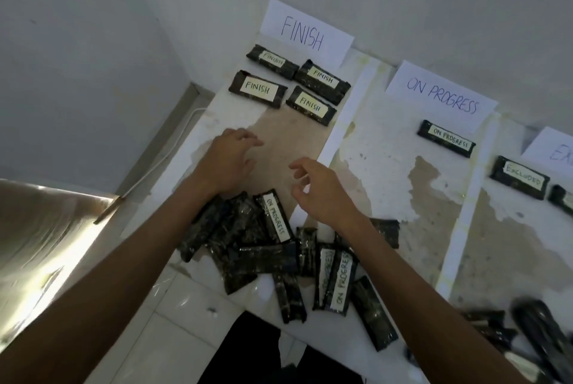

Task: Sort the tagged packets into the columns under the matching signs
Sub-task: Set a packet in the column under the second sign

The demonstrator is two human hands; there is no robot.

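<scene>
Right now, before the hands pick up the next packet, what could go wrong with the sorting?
1. Many packets in the pile show no tag, so one might land in a wrong column unless it is turned over first.
2. The pile lies below the FINISH sign, yet it holds an ON PROGRESS packet; that one could be left there by mistake.
</scene>
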